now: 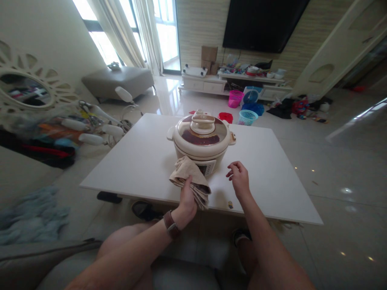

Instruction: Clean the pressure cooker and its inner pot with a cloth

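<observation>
The left hand (188,201) is grasping a folded beige cloth (189,173), its thumb lying on top and the folds bunching beneath. The right hand (238,179) is holding nothing that shows; its fingers are curling loosely above the surface (263,169), to the right of the cloth and apart from it. The cloth is hanging in front of a cream cooker (201,155), hiding part of its control panel (208,167); whether the two are touching, I cannot tell.

The cloth is looking light, soft and limp, likely to fold wherever it is pinched, so a broad grip across the layers should suit it better than one corner. The cooker is sitting upright and is seeming heavy and stiff, probably smooth on its sides. Its side handles, left (170,133) and right (232,138), are offering the surest hold for both hands, while the lid handle (203,121) is standing over a see-through lid (217,139) that may be fragile.

The surface is spreading wide to the left and right of the cooker, leaving room sideways. The near edge is running just under the left wrist, and the far edge is lying close behind the cooker, so room is tighter that way.
</observation>
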A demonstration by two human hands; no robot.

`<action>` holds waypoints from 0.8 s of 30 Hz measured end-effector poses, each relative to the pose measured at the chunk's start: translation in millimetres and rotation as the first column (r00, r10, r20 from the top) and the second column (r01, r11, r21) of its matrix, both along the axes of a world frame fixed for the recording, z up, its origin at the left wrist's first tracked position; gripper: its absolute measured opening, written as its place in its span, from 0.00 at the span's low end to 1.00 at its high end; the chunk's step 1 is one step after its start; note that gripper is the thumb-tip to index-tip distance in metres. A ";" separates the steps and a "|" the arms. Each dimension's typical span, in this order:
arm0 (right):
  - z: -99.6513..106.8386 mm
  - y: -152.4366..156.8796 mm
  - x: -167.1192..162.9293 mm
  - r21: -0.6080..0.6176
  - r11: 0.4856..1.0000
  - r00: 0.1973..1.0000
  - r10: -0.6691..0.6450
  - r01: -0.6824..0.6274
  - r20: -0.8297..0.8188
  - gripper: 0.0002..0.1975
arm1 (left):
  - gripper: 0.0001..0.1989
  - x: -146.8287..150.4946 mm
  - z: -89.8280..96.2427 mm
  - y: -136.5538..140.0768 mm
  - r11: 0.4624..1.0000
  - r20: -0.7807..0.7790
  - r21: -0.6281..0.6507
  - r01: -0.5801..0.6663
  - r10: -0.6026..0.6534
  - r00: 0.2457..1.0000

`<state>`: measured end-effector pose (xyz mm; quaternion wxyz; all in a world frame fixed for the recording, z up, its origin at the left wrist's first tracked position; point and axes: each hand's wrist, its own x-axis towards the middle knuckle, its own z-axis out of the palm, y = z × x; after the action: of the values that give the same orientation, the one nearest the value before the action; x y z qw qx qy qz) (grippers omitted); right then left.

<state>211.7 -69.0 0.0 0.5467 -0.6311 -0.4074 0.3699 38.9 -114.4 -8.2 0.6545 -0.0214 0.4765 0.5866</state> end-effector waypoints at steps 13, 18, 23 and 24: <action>-1.7 0.3 -2.1 0.011 1.000 1.000 0.010 -0.010 -0.021 0.11 | 0.17 -74.1 2.9 64.3 0.995 -0.011 -0.040 -0.086 0.085 0.996; -3.3 0.1 -5.6 0.003 1.000 1.000 0.023 -0.023 -0.013 0.11 | 0.13 -69.8 -13.3 96.7 0.975 -0.216 0.130 -0.179 0.204 0.955; -5.9 0.1 -7.2 -0.010 1.000 1.000 0.026 -0.026 -0.002 0.10 | 0.16 -62.8 -19.6 121.1 0.976 -0.181 0.163 -0.144 0.173 0.968; -6.2 0.1 -7.2 -0.009 1.000 1.000 0.028 -0.028 -0.001 0.10 | 0.18 -64.7 -17.5 124.4 0.981 -0.114 0.152 -0.121 0.139 0.984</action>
<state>204.6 -69.0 -6.2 0.5389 -0.6276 -0.4141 0.3797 -25.8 10.1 -25.7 0.5837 0.0314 0.4701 0.6613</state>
